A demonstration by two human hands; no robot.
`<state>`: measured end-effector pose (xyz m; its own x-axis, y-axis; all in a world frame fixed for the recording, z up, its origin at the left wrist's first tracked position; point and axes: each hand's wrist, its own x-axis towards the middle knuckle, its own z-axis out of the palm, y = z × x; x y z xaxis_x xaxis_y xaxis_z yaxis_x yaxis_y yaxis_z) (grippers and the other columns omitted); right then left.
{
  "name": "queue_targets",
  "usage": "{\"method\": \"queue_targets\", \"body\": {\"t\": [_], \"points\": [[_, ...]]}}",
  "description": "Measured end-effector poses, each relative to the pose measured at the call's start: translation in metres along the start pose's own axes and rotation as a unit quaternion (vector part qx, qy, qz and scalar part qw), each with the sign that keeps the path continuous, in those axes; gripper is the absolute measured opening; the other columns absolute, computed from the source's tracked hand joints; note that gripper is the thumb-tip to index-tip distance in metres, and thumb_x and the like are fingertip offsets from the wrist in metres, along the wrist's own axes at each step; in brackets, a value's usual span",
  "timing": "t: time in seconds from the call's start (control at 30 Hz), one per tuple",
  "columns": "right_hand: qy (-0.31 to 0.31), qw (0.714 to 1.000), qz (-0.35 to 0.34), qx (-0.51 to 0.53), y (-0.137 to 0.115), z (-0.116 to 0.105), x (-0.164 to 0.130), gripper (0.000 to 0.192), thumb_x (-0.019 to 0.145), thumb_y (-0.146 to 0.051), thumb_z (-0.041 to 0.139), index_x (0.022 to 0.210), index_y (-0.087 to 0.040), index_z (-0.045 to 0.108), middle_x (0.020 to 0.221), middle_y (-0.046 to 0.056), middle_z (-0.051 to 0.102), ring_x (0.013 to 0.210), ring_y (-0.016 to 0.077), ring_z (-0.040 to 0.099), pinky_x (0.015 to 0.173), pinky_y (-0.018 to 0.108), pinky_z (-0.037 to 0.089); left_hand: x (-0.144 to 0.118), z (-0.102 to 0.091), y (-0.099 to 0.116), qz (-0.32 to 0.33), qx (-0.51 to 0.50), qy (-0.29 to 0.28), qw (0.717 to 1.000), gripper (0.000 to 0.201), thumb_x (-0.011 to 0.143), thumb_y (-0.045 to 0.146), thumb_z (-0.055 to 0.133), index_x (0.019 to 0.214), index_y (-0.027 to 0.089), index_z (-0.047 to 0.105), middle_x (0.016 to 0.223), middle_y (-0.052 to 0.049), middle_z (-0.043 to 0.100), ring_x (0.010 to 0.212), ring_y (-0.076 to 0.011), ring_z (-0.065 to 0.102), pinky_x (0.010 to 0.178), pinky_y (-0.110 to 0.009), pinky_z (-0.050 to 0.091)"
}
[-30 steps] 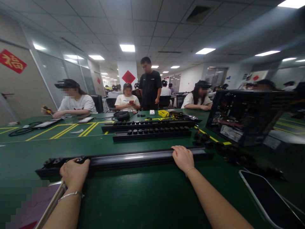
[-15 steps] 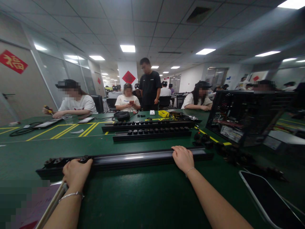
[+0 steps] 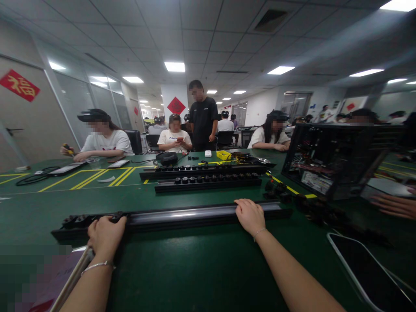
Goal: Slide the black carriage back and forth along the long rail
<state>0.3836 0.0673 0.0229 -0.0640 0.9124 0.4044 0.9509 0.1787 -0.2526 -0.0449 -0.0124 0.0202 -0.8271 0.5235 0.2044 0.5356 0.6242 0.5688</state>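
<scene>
Green worktop (image 3: pixel 201 264) fills the lower frame under an office ceiling. Across its middle lies a long black rail (image 3: pixel 182 215). My left hand (image 3: pixel 105 235), lower left, has its fingers curled over the rail's near edge; my right hand (image 3: pixel 249 215), centre right, rests with fingers folded on top. Two more black strips (image 3: pixel 208 182) lie beyond; a phone (image 3: pixel 364 268) sits lower right.

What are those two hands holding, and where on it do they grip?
Both grip one long black bar lying on the green table: the left hand near its left end, the right hand right of its middle.
</scene>
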Motion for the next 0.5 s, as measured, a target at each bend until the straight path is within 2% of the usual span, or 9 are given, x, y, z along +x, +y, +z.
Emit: {"method": "queue_targets", "body": {"t": [0.37,0.5], "points": [[-0.004,1.000,0.002,0.000,-0.0002,-0.0005,0.0000,0.038,0.084,-0.026,0.033,0.109,-0.027,0.062,0.118,0.000,0.060,0.114,0.0175,0.046,0.093,0.036,0.029,0.0044,0.0044,-0.0040,-0.006,-0.012,-0.002,1.000,0.052,0.066,0.057,0.046,0.104,0.022,0.056,0.120,-0.016,0.051,0.128,-0.0333,0.028,0.093,-0.055,0.036],[-0.003,1.000,0.003,0.001,0.0000,-0.0008,-0.0005,0.038,0.084,-0.026,0.033,0.108,-0.027,0.063,0.118,0.000,0.060,0.113,0.0174,0.046,0.093,0.036,0.030,0.0019,0.0032,-0.0029,0.000,-0.031,0.008,0.999,0.054,0.068,0.055,0.046,0.112,0.024,0.052,0.121,-0.015,0.051,0.129,-0.0318,0.028,0.094,-0.055,0.034]]}}
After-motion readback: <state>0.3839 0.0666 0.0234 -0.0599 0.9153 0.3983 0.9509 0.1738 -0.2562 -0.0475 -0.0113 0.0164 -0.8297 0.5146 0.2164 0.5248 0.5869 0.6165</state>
